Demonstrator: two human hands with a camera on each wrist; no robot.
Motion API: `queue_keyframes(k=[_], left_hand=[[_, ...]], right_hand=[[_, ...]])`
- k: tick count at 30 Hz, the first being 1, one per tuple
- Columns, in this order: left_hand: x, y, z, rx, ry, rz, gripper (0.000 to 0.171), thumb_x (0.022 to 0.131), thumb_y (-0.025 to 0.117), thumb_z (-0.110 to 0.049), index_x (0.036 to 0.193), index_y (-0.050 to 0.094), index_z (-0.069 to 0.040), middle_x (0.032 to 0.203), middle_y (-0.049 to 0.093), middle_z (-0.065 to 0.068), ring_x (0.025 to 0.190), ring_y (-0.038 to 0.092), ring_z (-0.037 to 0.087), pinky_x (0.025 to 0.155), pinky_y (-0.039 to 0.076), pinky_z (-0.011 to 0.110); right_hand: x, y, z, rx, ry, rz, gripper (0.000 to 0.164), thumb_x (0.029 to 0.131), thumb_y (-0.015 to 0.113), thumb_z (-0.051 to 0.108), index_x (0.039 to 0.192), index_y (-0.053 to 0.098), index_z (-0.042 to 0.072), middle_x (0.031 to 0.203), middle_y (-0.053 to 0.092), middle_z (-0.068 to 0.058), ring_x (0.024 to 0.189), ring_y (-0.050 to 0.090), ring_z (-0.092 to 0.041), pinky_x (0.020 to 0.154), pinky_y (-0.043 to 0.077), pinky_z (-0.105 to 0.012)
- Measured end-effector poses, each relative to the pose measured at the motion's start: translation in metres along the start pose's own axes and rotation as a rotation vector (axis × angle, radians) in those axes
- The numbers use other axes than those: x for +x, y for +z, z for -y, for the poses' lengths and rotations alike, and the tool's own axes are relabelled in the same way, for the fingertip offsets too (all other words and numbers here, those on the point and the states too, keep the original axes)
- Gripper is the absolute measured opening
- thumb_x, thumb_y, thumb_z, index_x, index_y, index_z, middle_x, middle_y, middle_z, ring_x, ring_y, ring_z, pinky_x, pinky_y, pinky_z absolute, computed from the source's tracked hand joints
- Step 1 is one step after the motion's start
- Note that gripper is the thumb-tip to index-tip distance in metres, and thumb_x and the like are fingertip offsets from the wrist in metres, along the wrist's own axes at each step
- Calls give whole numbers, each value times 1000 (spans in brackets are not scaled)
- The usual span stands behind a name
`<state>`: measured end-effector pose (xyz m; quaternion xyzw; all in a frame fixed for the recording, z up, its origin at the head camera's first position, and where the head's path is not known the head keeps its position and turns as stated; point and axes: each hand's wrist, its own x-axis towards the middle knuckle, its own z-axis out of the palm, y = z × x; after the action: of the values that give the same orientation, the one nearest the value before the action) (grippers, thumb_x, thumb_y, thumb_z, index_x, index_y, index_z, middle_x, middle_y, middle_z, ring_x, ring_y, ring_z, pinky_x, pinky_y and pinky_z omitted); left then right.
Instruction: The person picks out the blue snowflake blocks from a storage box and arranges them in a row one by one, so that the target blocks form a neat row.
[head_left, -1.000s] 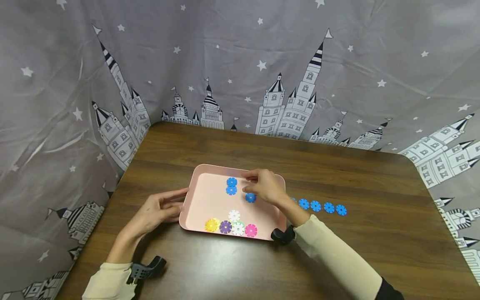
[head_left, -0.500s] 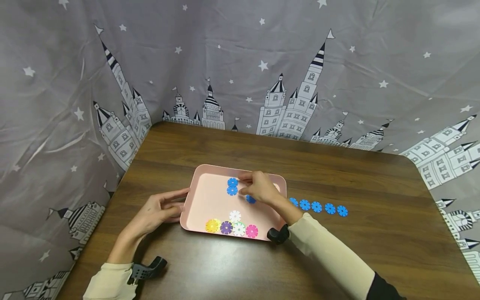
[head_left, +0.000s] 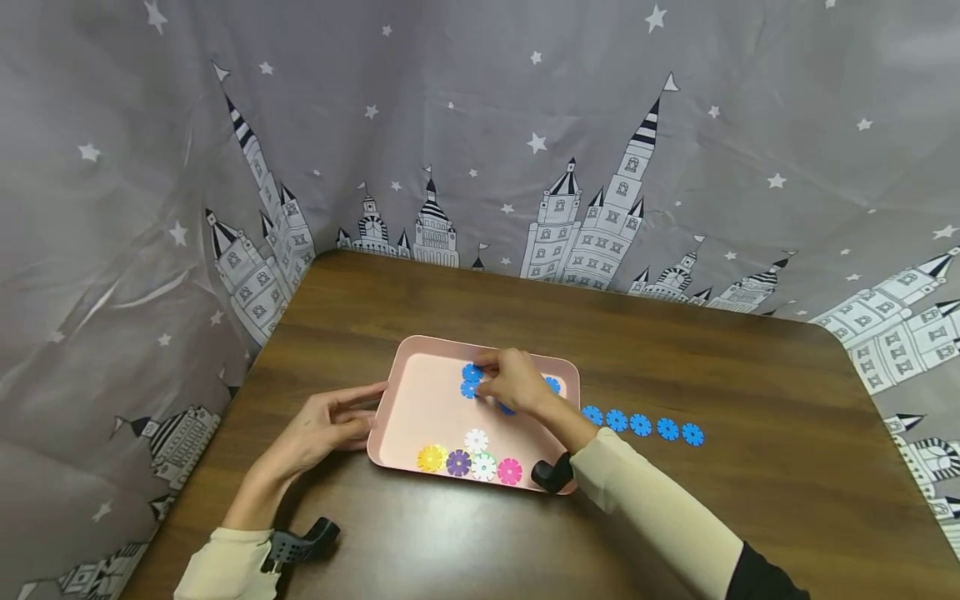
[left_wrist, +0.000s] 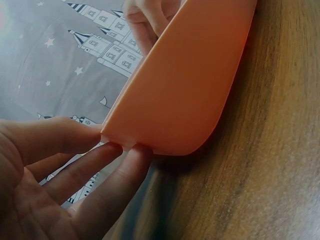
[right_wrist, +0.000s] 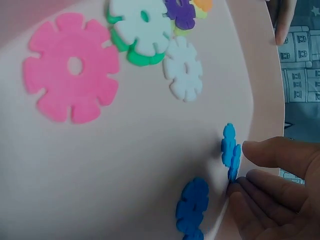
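My left hand (head_left: 318,429) is at the left end of a shallow pink tray (head_left: 390,400), its fingertips against the outer end wall in the left wrist view. Inside the tray, my right hand (head_left: 517,381) reaches to a pair of blue snowflake connector discs (head_left: 471,389) near the far wall. Thumb and fingertips are right at the nearer-to-hand blue disc (right_wrist: 234,162) in the right wrist view; I cannot tell whether they pinch it. Another blue disc (head_left: 507,409) is partly hidden beneath this hand, and a further blue disc (head_left: 552,385) lies to its right.
Along the tray's near side lie a yellow disc (head_left: 431,458), a purple disc (head_left: 459,462), a white disc over green (head_left: 483,467), a pink disc (head_left: 510,472) and a white disc (head_left: 476,440). A row of several blue discs (head_left: 641,425) lies on the wooden table (head_left: 675,508).
My right hand has moved left, from beside the blue pair to right over it, uncovering the blue disc at the tray's right. My left hand stays at the tray's end.
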<state>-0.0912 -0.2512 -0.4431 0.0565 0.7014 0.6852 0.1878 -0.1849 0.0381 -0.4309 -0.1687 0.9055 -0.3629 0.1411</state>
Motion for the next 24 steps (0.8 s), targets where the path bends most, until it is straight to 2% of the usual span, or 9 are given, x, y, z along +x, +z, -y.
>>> queue_keyframes(k=[7,13,24], left_hand=[[0,1,1,-6,1,0,55,93,56,7,143,34,16,123,52,43,103,66,17,81,59,39],[-2,2,-1,-17,10,5,56,93,57,8,143,33,18,122,53,43,102,66,17,81,59,40],[-2,1,-2,-23,5,8,57,94,58,6,143,32,17,122,53,42,102,66,16,81,59,40]], right_hand=[[3,5,5,-14,-14,3,45,76,78,4,120,69,0,108,72,-11,92,61,-19,82,53,-30],[9,11,10,-16,-42,15,44,77,77,3,120,69,1,111,71,-11,97,63,-20,84,54,-29],[18,24,16,-89,-164,19,37,74,80,-2,110,72,0,111,70,-10,92,61,-22,82,52,-28]])
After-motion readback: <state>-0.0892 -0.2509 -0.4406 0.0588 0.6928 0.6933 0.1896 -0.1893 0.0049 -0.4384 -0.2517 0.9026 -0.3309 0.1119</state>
